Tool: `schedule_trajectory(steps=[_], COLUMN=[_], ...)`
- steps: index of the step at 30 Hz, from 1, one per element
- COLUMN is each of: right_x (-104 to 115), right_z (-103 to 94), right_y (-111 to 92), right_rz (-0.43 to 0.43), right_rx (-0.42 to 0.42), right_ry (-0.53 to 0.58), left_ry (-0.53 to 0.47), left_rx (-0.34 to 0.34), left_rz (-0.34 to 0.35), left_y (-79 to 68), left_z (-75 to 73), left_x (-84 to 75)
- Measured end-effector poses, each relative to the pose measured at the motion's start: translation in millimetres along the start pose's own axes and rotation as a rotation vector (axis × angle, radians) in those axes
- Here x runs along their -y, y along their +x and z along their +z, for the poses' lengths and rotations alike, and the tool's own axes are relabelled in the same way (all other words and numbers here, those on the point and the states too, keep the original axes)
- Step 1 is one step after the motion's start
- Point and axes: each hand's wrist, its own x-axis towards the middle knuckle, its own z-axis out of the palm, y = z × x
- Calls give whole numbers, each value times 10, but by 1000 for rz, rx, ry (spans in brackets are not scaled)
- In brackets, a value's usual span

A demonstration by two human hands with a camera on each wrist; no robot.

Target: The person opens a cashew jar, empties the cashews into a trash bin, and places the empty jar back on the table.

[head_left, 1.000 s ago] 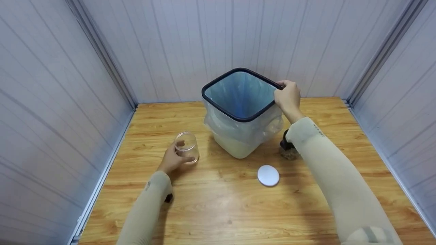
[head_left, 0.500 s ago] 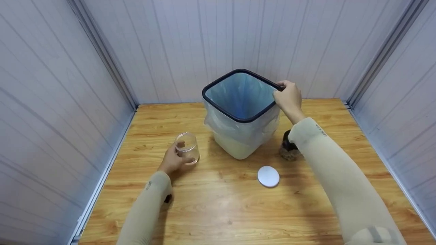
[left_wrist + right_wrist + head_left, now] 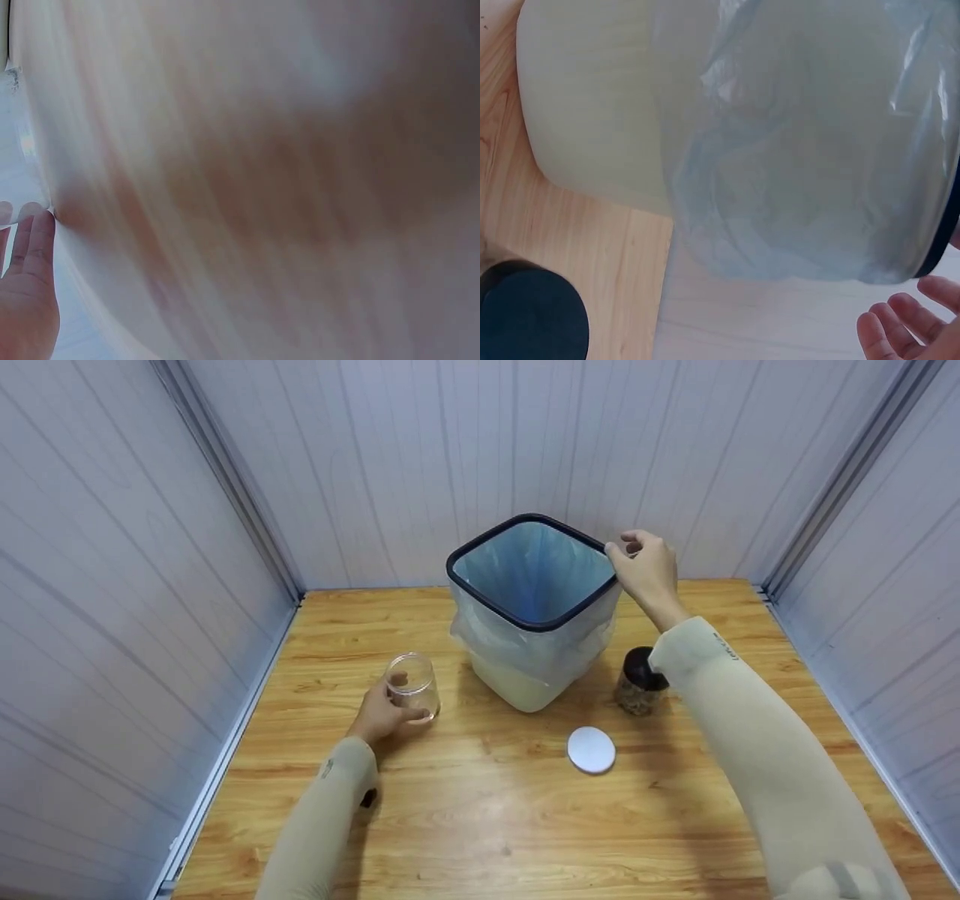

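Note:
My left hand (image 3: 375,711) grips a clear glass jar (image 3: 422,690) that stands upright on the left of the table, fingers and thumb around its lower side. In the left wrist view only part of that hand (image 3: 28,307) shows at the left edge. A pale trash bin (image 3: 517,684) with a plastic liner (image 3: 487,615) under its black square rim stands mid-table. Just off the rim's right corner is my right hand (image 3: 651,574), its fingers loosely bent and holding nothing. The right wrist view has those fingers (image 3: 911,319) close beside the rim.
Right of the bin stands a jar (image 3: 640,694) with a black lid and brownish contents, partly overlapped by my right sleeve. A flat white disc (image 3: 591,750) lies in front of the bin on the wooden table (image 3: 480,825). Pale panels (image 3: 390,472) enclose the back and sides.
My right hand has let go of the bin's rim and moved slightly right. More of the black-lidded jar shows now. The left hand and glass jar stay in place.

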Motion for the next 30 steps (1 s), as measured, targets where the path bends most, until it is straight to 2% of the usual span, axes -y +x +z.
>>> schedule_trajectory(steps=[15,23,30], right_x=[-212,-339,-454], right_z=[-256,-324,-410], right_y=[-102,-151,-194], right_rz=[38,53,45], right_rx=[16,22,90], right_ry=[-57,-76,-78], left_ry=[33,-5,13], left_rx=[7,2,0], left_rz=[3,6,18], left_y=[10,-11,6], left_z=[-9,-8,-5], left_x=[7,15,20])
